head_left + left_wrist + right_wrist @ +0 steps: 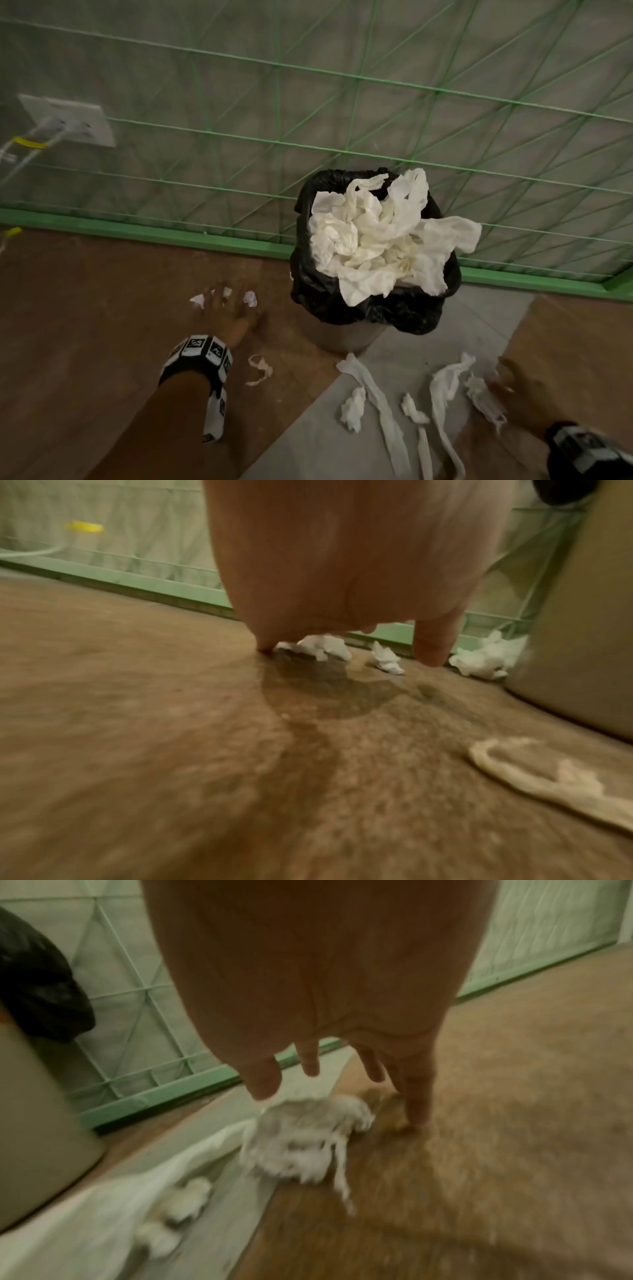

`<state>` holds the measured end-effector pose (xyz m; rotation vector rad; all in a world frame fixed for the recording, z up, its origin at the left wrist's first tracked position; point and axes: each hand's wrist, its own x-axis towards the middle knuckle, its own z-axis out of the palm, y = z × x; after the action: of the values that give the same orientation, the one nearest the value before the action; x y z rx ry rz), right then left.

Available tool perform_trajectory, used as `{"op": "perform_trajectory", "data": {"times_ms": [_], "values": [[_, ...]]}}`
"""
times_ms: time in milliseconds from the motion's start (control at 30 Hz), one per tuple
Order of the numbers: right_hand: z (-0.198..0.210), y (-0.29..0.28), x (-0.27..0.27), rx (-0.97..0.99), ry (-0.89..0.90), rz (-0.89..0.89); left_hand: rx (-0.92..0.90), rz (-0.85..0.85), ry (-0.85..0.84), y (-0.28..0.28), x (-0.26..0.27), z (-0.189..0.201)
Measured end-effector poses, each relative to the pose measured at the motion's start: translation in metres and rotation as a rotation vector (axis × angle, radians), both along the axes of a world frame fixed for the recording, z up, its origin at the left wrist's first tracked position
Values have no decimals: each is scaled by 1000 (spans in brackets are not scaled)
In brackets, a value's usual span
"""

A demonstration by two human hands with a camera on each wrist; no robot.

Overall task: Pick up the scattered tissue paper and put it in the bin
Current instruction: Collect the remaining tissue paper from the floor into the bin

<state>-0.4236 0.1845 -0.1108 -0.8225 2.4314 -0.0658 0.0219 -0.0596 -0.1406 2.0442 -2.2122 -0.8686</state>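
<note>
Our left hand (224,317) lay spread over small scraps (250,298) beside the full bin (308,274); our right (517,387) — fingers splayed, gripping nothing — touched a wad (484,399) among floor tissues.

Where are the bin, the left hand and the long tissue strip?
bin (346,337), head view, grey wall below the liner.
left hand (224,313), head view, back of hand.
long tissue strip (383,411), head view, mid-length.

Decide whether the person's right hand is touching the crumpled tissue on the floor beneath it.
Cannot tell. In the right wrist view the right hand spreads just over the crumpled tissue, but motion blur hides any contact or gap.
</note>
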Motion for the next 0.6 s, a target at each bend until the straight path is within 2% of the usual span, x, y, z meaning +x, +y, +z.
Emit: {"op": "perform_trajectory", "data": {"times_ms": [100, 167, 233, 333, 400, 433, 467, 533, 600], "values": [[-2, -12, 30, -76, -42, 20, -44, -126, 29, -8, -20, 2], [-1, -15, 50, -84, -63, 120, -27, -210, -2, -6, -44, 19], [4, -18, 69, -42, -66, 253, 60, -307, -173, 9, -71, 51], [5, -15, 88, -21, -43, 446, 178, -328, -369, 22, -98, 97], [4, -9, 91, 22, -26, 548, 179, -324, -423, 16, -102, 88], [6, -7, 93, 49, -22, 596, 163, -274, -408, 8, -97, 62], [9, -7, 94, 59, -16, 634, 164, -234, -379, 13, -91, 62], [11, -9, 95, 55, -2, 670, 137, -268, -367, 18, -82, 56], [11, -15, 94, 41, 1, 647, 139, -218, -330, 17, -73, 36]]}}
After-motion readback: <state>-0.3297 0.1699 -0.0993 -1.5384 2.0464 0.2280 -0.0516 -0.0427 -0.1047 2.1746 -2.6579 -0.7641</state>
